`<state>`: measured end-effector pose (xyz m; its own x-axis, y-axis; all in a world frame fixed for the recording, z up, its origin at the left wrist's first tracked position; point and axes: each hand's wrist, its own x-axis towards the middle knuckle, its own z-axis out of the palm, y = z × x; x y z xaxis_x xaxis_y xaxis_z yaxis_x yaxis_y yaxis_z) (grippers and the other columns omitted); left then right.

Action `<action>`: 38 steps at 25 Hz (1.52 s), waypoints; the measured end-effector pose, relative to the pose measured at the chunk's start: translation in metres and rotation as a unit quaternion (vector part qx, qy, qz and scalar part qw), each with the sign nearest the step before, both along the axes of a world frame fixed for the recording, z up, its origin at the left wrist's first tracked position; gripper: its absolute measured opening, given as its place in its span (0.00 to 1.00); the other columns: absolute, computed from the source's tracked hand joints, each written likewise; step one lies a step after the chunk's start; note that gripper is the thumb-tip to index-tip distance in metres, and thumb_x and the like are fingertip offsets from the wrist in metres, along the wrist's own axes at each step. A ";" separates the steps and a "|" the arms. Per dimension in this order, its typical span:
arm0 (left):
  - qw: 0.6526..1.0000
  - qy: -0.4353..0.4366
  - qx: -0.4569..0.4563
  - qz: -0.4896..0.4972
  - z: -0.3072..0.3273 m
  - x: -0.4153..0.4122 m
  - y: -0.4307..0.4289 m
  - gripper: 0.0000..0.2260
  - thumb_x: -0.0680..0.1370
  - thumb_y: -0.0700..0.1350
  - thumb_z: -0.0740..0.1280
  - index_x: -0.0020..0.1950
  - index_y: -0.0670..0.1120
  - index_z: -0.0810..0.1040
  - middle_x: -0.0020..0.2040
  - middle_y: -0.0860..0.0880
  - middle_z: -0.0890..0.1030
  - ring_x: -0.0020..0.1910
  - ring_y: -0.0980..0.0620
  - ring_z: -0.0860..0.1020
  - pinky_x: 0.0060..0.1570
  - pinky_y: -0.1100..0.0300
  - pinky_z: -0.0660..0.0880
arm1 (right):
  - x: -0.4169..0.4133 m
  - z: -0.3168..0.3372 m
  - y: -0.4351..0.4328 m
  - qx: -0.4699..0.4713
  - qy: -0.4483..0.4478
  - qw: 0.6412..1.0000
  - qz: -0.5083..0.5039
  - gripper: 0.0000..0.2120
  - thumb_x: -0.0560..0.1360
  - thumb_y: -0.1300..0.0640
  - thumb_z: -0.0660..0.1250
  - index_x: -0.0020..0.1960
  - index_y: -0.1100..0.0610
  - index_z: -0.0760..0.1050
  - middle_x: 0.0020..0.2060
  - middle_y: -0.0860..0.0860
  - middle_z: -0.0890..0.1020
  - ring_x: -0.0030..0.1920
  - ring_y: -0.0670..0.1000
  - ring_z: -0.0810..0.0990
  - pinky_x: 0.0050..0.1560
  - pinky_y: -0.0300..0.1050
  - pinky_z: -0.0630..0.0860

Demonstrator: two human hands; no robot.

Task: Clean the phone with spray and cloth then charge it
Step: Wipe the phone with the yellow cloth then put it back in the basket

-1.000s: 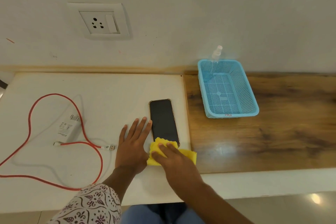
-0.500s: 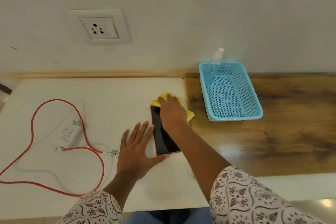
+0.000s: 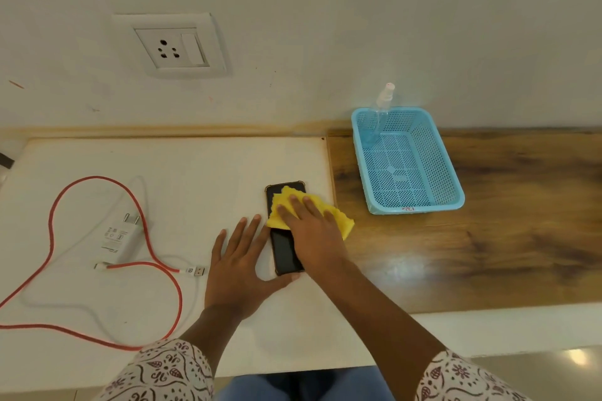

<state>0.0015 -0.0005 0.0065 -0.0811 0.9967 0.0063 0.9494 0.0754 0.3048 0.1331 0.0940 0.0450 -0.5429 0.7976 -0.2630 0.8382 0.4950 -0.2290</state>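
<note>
A black phone (image 3: 284, 251) lies screen up on the white board (image 3: 182, 172). My right hand (image 3: 309, 234) presses a yellow cloth (image 3: 335, 216) flat onto the phone's upper half. My left hand (image 3: 241, 267) lies flat on the board against the phone's left edge, thumb at its near end, fingers spread. A clear spray bottle (image 3: 381, 107) leans in the far left corner of a blue basket (image 3: 452, 192). The white charger plug (image 3: 119, 239) and its red cable (image 3: 52, 225) lie at the left, the cable's USB end (image 3: 195, 271) near my left wrist.
A wall socket with a switch (image 3: 171, 45) sits on the white wall above the board. Right of the board is a glossy wooden counter (image 3: 488, 254). The counter's front edge runs just before my sleeves.
My right hand wiped the cloth from the phone's near end to its far end, then came back a little toward the middle. My left hand stayed beside the phone.
</note>
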 end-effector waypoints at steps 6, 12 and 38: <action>1.000 0.007 -0.018 -0.016 -0.002 -0.003 0.000 0.40 0.73 0.72 0.42 0.74 0.47 0.63 0.75 0.48 0.60 0.75 0.45 0.58 0.71 0.40 0.57 | -0.014 0.000 -0.063 -0.031 -0.006 0.998 -0.063 0.28 0.79 0.59 0.55 0.75 0.53 0.45 0.76 0.58 0.48 0.75 0.63 0.45 0.71 0.64 0.52; 1.000 0.011 -0.022 -0.019 -0.003 -0.003 0.000 0.40 0.73 0.72 0.46 0.74 0.46 0.64 0.75 0.45 0.63 0.74 0.44 0.58 0.71 0.40 0.58 | 0.029 0.030 -0.085 0.018 -0.041 0.998 0.050 0.29 0.63 0.52 0.77 0.63 0.49 0.74 0.64 0.51 0.78 0.64 0.56 0.76 0.53 0.51 0.80; 1.000 0.002 -0.010 0.010 -0.012 -0.002 0.000 0.42 0.69 0.76 0.53 0.76 0.52 0.57 0.77 0.51 0.57 0.77 0.49 0.52 0.73 0.45 0.48 | 0.108 0.102 0.065 -0.050 -0.070 0.954 -0.287 0.17 0.78 0.51 0.56 0.64 0.56 0.70 0.58 0.59 0.78 0.59 0.61 0.75 0.54 0.51 0.71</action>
<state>0.0000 -0.0008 -0.0051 -0.1009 0.9948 -0.0129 0.9491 0.1001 0.2985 0.2409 0.1593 0.1474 0.0220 0.9201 -0.3911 0.9905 -0.0733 -0.1166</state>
